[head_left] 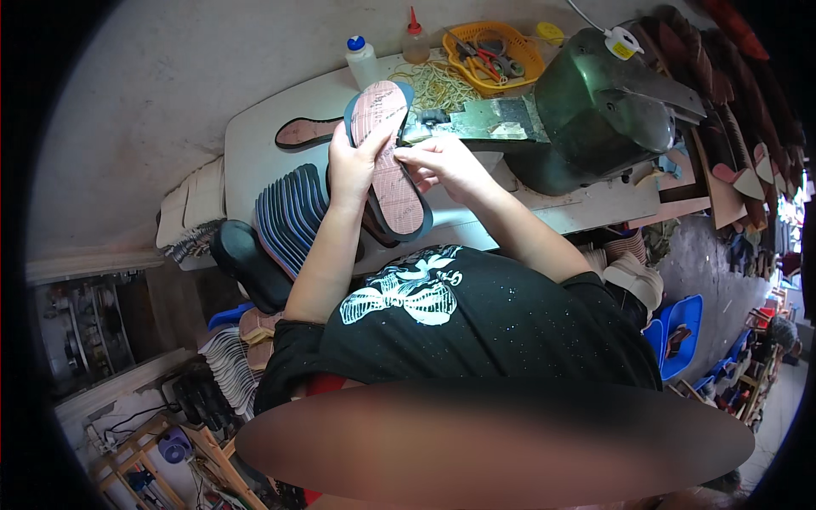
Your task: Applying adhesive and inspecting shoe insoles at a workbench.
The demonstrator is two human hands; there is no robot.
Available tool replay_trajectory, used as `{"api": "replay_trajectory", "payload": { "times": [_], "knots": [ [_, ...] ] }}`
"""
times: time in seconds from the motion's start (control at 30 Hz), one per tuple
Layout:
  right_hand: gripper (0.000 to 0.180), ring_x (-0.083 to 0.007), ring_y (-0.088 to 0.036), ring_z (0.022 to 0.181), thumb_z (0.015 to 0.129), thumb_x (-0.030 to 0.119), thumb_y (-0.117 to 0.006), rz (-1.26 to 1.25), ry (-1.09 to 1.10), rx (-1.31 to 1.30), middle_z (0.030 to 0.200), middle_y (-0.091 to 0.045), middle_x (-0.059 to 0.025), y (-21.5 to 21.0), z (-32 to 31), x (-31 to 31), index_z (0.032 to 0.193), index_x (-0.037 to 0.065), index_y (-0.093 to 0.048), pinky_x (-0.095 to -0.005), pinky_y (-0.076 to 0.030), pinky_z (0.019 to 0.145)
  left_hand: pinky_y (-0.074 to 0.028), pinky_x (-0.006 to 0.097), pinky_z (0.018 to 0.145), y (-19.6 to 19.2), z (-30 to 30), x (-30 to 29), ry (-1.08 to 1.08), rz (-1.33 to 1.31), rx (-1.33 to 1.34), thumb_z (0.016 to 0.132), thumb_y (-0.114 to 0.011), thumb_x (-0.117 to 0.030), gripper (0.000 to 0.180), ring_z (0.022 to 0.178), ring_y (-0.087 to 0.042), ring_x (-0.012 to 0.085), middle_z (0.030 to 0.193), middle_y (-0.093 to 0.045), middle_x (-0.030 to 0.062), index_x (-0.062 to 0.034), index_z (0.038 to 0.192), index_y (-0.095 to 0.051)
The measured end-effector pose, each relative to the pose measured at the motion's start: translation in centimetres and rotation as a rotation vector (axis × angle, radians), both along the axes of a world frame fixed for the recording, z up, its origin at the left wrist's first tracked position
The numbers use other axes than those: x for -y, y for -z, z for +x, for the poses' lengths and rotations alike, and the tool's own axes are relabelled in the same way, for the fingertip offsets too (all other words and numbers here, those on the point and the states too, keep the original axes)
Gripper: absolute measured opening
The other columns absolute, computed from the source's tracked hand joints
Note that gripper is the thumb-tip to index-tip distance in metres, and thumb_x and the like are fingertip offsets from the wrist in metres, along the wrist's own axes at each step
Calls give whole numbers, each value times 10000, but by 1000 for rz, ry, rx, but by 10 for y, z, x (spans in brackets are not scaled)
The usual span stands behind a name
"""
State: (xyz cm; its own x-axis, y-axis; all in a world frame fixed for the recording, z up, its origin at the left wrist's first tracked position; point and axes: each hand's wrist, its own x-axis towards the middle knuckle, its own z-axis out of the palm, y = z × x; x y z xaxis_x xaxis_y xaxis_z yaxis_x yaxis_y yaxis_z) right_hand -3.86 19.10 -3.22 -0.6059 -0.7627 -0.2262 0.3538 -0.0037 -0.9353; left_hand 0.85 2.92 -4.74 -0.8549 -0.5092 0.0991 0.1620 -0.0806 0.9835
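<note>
A pink insole (pixel 393 189) with line markings lies over a darker blue-grey shoe sole (pixel 418 228), held up above the table. My left hand (pixel 348 174) grips the pair from the left edge, its thumb across the pink face. At the right edge, near the middle of the insole, the thumb and forefinger of my right hand (pixel 446 166) are pinched together against it. Behind my left hand a single dark-edged pink sole (pixel 304 133) lies on the table. A leaning row of blue and dark soles (pixel 291 208) stands beside my left forearm.
A green machine (pixel 586 110) with a flat arm stands on the right of the white table (pixel 255 127). At the back are a yellow basket (pixel 484 83) of tools, a blue-capped bottle (pixel 362 64), a red-tipped bottle (pixel 416 44) and tangled pale cord (pixel 442 87). Leather-like pieces (pixel 722 85) hang right.
</note>
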Motion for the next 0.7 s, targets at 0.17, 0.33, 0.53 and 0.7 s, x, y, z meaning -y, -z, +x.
{"api": "replay_trajectory", "payload": {
  "times": [0.17,0.33,0.53,0.7],
  "knots": [
    [277,-42,-499,528,817,318,-692,18,96,32,601,-557,22,0,-1,3,691,77,-639,-186,-391,482,-459,271,793,48,-17,32,37,-65,82,763,-729,-188,311,877,-589,160,947,-606,103,58,935,-647],
    [237,-41,-505,548,826,283,-684,18,202,19,620,-569,19,18,-6,3,721,74,-640,-183,-386,499,-471,280,787,58,-28,23,-91,-104,143,765,-726,-200,290,865,-587,141,957,-605,97,46,911,-678],
    [168,-68,-578,681,868,163,-628,-83,240,55,769,-646,-29,44,-15,-10,863,-1,-664,-203,-451,628,-464,331,822,42,-34,8,22,36,93,734,-746,-274,380,908,-591,217,971,-607,138,9,977,-674],
    [202,-93,-614,756,873,129,-617,-111,214,55,883,-669,-65,39,-13,-26,957,-51,-651,-223,-484,690,-401,373,886,53,-39,8,-157,-342,147,711,-760,-328,428,992,-528,295,1010,-580,182,18,940,-656]
  ]
}}
